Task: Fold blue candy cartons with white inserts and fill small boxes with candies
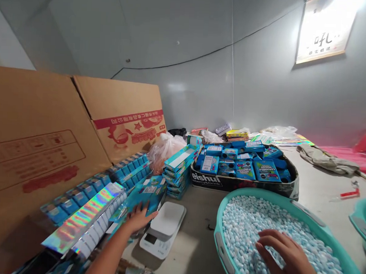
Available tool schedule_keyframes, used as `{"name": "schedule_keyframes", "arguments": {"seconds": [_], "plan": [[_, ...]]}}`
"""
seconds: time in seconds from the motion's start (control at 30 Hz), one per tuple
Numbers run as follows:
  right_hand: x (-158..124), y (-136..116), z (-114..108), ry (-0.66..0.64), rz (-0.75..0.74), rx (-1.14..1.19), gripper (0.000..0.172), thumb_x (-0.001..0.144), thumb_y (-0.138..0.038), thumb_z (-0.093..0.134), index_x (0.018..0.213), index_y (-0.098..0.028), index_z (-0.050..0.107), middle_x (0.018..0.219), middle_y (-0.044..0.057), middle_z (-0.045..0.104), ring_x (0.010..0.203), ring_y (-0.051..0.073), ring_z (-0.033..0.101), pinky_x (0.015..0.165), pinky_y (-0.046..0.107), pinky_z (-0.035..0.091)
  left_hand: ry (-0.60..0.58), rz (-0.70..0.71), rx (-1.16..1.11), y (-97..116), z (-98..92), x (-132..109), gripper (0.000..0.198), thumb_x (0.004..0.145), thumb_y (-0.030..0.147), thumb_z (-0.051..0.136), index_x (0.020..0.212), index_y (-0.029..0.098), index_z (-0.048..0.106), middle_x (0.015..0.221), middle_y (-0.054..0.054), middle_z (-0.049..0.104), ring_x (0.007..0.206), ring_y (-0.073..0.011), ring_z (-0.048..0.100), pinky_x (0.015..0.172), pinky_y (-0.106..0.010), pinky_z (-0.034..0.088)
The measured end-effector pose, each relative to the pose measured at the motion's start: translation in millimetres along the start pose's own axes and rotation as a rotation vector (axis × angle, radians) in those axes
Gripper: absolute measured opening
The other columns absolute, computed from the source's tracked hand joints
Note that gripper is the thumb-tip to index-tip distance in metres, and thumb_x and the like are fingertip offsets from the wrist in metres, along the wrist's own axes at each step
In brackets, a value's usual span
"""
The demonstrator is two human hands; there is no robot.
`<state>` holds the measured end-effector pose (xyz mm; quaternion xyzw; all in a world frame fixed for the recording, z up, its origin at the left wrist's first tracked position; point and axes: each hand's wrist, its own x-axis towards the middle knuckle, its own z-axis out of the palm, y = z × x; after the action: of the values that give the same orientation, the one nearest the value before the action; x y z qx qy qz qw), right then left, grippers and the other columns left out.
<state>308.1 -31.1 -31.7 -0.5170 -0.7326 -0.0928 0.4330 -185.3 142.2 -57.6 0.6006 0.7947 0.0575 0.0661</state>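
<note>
My right hand (pixel 283 252) rests palm down, fingers curled, in a teal basin (pixel 223 245) full of small pale blue and white candies (pixel 252 222). Whether it holds any candies is hidden. My left hand (pixel 138 218) reaches left with fingers stretched flat onto a blue flat carton (pixel 147 192), just beside a small white kitchen scale (pixel 164 228). Rows of blue cartons (pixel 129 169) and a stack with holographic edges (pixel 86 218) lie to the left of that hand.
Large brown cardboard sheets (pixel 32 145) lean at the left. A black tray (pixel 244 184) of blue boxes stands behind the basin, with stacked blue cartons (pixel 180 165) and a plastic bag (pixel 165 148) beside it. A second teal basin (pixel 364 220), a cloth (pixel 326 159) and a red tool (pixel 348 194) lie right.
</note>
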Motion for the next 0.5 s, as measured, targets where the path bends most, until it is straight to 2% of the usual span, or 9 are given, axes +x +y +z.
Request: {"name": "schedule_keyframes", "arguments": {"seconds": [0.07,0.13,0.23,0.33,0.4,0.5], "plan": [[0,-2,-1,-0.002,0.047,0.056,0.026,0.096,-0.045,0.054,0.083,-0.028,0.069,0.091,0.005,0.074,0.081,0.023,0.073,0.072,0.037,0.060,-0.028,0.019,0.034,-3,4.6,-2,0.095,0.072,0.070,0.057,0.150,0.016,0.043,0.161,-0.023,0.029,0.149,-0.0439,0.025,0.117,-0.062,0.022],[1,-4,-4,-0.002,0.090,0.098,0.026,0.096,-0.046,0.056,0.083,-0.027,0.069,0.092,0.005,0.073,0.081,0.023,0.072,0.072,0.037,0.059,-0.034,0.044,0.062,-2,1.4,-1,0.097,0.072,0.069,0.057,0.151,0.014,0.041,0.161,-0.024,0.027,0.149,-0.0445,0.024,0.117,-0.061,0.022],[1,-6,-7,-0.023,0.132,0.124,0.025,0.095,-0.046,0.057,0.084,-0.027,0.069,0.093,0.005,0.072,0.082,0.022,0.071,0.073,0.037,0.058,-0.041,0.128,0.083,3,-9.4,-1,0.089,0.076,0.064,0.055,0.145,0.008,0.047,0.152,-0.027,0.042,0.142,-0.0417,0.039,0.116,-0.051,0.030],[1,-8,-9,-0.066,0.157,0.129,0.026,0.095,-0.047,0.057,0.083,-0.027,0.069,0.094,0.006,0.072,0.083,0.023,0.070,0.075,0.038,0.057,-0.073,0.218,0.068,8,-20.1,-2,0.068,0.080,0.060,0.053,0.126,0.010,0.064,0.129,-0.024,0.064,0.124,-0.0375,0.059,0.106,-0.044,0.042],[1,-8,-10,-0.097,0.169,0.135,0.028,0.095,-0.048,0.055,0.082,-0.027,0.069,0.094,0.006,0.072,0.084,0.024,0.070,0.075,0.039,0.056,-0.088,0.240,0.038,9,-26.1,-1,0.056,0.082,0.057,0.052,0.114,0.014,0.069,0.120,-0.021,0.070,0.117,-0.0368,0.063,0.101,-0.044,0.047],[1,-9,-11,-0.140,0.178,0.149,0.029,0.096,-0.048,0.054,0.083,-0.028,0.069,0.095,0.006,0.072,0.087,0.025,0.070,0.077,0.040,0.056,-0.078,0.219,-0.031,8,-34.4,1,0.053,0.082,0.054,0.054,0.113,0.015,0.070,0.122,-0.019,0.070,0.116,-0.0355,0.064,0.099,-0.044,0.049]]}}
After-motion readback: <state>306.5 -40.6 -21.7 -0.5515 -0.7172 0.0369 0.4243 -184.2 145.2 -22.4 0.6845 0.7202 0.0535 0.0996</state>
